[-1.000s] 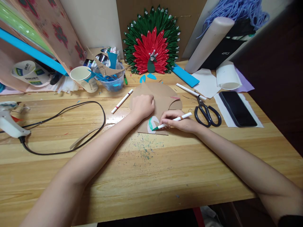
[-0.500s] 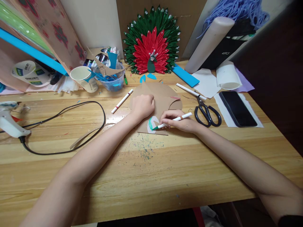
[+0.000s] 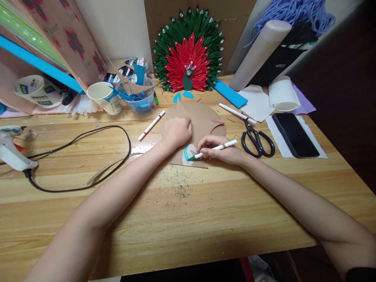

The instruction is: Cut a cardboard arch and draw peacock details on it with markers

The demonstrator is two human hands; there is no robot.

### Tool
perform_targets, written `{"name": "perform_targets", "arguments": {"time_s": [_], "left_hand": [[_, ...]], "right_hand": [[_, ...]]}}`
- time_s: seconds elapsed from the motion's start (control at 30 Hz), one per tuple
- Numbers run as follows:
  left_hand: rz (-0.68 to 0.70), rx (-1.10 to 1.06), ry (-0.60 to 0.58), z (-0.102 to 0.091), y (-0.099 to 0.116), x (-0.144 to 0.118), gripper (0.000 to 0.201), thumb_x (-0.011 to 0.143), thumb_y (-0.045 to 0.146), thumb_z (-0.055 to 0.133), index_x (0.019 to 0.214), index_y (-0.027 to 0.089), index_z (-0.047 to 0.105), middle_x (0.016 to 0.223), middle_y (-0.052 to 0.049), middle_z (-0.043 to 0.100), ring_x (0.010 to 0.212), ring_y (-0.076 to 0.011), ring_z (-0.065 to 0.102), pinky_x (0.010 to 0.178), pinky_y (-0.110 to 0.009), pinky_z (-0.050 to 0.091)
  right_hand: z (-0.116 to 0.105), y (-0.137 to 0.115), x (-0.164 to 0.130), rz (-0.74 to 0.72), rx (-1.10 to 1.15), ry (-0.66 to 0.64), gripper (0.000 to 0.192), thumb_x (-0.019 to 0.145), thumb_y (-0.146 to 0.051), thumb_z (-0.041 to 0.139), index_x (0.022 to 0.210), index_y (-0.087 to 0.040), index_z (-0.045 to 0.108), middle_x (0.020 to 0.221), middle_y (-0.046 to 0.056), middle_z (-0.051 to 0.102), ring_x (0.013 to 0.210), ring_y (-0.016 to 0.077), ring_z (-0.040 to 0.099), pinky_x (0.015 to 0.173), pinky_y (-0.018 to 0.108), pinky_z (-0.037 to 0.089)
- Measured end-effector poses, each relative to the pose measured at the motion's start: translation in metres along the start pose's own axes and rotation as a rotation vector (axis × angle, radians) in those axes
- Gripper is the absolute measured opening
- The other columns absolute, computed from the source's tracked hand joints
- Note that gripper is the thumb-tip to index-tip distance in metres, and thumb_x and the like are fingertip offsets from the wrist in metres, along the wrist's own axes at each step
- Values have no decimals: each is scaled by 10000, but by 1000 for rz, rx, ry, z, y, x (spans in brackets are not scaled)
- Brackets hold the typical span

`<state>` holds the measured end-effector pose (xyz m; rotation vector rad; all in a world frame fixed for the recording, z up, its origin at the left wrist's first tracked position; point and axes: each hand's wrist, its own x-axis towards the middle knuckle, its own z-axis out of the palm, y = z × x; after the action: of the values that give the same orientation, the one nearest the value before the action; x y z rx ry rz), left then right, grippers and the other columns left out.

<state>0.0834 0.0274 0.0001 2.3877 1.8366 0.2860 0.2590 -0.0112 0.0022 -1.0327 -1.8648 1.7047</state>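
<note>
My right hand point(image 3: 219, 149) grips a white marker point(image 3: 226, 145) with an orange-brown band and a green tip. That tip touches a pale rounded patch point(image 3: 190, 160) on the cardboard, where green strokes show along its upper left. Curled into a fist, my left hand point(image 3: 179, 131) rests on the brown cardboard cutout point(image 3: 202, 113), above and left of the patch. Its fingertips are tucked out of sight. A faint reddish mark and a curved cut show near the cutout's right edge.
Black-handled scissors point(image 3: 258, 141) and a phone point(image 3: 295, 135) lie at the right. White markers point(image 3: 152, 125) flank the cardboard. A glue gun point(image 3: 13, 150) with a looping cord point(image 3: 129, 145) is at the left. Behind stand a paper cup point(image 3: 105, 100), a scrap tub point(image 3: 141, 103) and a red-green peacock craft point(image 3: 190, 51).
The marker tip has shifted slightly left and down on the pale patch, and my right hand moved a little with it. My left hand has stayed in place.
</note>
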Motion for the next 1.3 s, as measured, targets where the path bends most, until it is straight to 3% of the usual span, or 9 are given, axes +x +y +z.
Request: {"name": "perform_targets", "arguments": {"time_s": [0.47, 0.9, 0.97, 1.13, 1.3], "left_hand": [[5, 28, 32, 2, 0, -1, 334, 845, 234, 333, 817, 176, 661, 851, -131, 698, 775, -263, 635, 629, -335, 385], [-184, 35, 25, 0, 5, -3, 349, 849, 190, 316, 898, 119, 654, 882, -172, 677, 803, -277, 631, 648, -345, 407], [-152, 47, 20, -2, 5, -4, 342, 848, 183, 316, 898, 111, 647, 881, -174, 674, 801, -276, 630, 646, -344, 404], [116, 30, 9, -3, 6, -6, 301, 853, 195, 336, 902, 141, 629, 914, -135, 673, 825, -253, 619, 633, -322, 383], [166, 1, 25, 1, 4, -3, 288, 856, 201, 336, 854, 174, 623, 903, -101, 680, 798, -232, 611, 588, -308, 344]], "right_hand": [[-1, 3, 1, 3, -19, -27, 191, 794, -350, 624, 785, -159, 627, 760, 31, 658, 667, 121, 604, 565, 226, 452], [-2, 7, 1, -27, 19, 116, 257, 830, -370, 582, 678, -164, 554, 598, 2, 623, 529, 101, 576, 470, 203, 420], [-2, 7, 2, -27, 37, 118, 268, 825, -382, 586, 675, -163, 552, 595, 3, 620, 526, 102, 576, 467, 203, 424], [-1, 3, 3, -17, 59, 119, 294, 801, -415, 604, 662, -161, 555, 578, 3, 606, 498, 100, 554, 456, 209, 426], [-2, 2, 3, -32, 35, 120, 294, 807, -415, 595, 665, -158, 571, 570, 3, 608, 497, 100, 555, 459, 210, 425]]}}
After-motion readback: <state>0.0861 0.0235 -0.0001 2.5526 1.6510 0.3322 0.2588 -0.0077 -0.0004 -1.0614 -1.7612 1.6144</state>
